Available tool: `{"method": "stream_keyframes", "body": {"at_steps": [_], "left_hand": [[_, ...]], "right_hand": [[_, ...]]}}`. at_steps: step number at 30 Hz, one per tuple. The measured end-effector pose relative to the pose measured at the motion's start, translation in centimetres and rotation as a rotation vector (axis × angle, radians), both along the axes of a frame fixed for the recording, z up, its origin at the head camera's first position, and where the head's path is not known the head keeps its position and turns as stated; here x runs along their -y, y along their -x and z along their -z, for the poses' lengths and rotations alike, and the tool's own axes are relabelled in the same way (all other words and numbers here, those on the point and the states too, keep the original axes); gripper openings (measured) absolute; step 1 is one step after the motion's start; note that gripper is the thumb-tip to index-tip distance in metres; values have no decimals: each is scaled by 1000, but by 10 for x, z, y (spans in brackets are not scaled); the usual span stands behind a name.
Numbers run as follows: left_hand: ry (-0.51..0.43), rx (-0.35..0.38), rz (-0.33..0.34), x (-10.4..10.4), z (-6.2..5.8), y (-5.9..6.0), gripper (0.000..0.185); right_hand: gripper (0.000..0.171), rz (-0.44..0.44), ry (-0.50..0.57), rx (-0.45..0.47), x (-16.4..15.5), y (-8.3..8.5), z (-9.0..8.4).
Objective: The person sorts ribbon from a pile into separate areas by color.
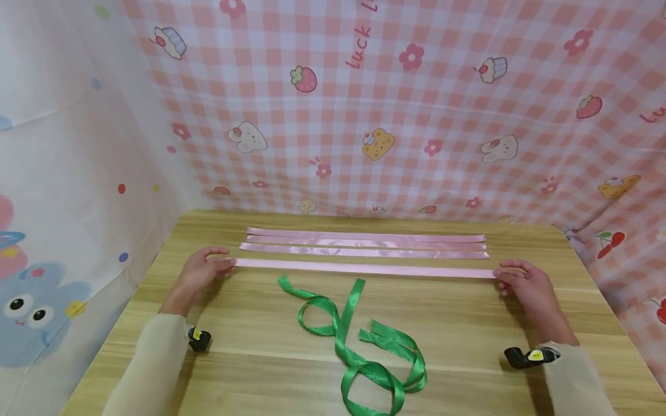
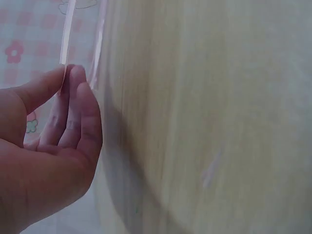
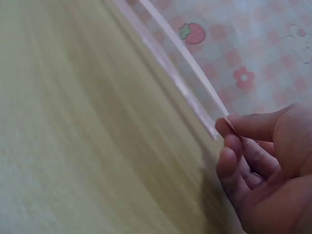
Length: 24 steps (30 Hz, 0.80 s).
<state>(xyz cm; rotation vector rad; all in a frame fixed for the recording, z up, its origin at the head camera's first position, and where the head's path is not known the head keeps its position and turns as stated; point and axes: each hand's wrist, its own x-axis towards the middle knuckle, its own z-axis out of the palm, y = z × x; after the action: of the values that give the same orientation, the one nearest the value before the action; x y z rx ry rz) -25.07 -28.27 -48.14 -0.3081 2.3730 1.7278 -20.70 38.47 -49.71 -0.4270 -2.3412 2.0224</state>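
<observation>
the left hand pinched the left end of a pink ribbon between thumb and fingertips, fingers curled close around it, near the left edge of the wooden table. the right hand pinched the other end the same way, near the right edge. the ribbon lay stretched flat and straight between them, running across the table from left to right. in the left wrist view the left hand showed the thumb pressed to the fingertips with the pink ribbon rising from the pinch. in the right wrist view the right hand had the pink ribbon caught at the tip of the thumb and forefinger.

three more pink strips lay side by side just behind the held one, toward the back edge, parallel to it. a green ribbon lay in loose loops toward the front edge, between the two forearms, apart from the pink ones. a pink checked cloth with cartoon prints hung behind the table.
</observation>
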Motion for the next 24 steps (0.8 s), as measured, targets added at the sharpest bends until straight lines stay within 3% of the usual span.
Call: {"method": "stream_keyframes", "body": {"at_steps": [5, 8, 15, 24], "left_hand": [[91, 25, -75, -3, 5, 9, 56], [80, 25, -121, -5, 8, 14, 54], [22, 16, -201, -12, 12, 23, 43], [112, 29, -264, -21, 8, 28, 34]], "right_hand": [[24, 71, -262, 11, 3, 6, 6], [31, 85, -367, -4, 5, 10, 8], [33, 119, -464, -34, 12, 20, 10], [38, 180, -545, 28, 16, 32, 10]]}}
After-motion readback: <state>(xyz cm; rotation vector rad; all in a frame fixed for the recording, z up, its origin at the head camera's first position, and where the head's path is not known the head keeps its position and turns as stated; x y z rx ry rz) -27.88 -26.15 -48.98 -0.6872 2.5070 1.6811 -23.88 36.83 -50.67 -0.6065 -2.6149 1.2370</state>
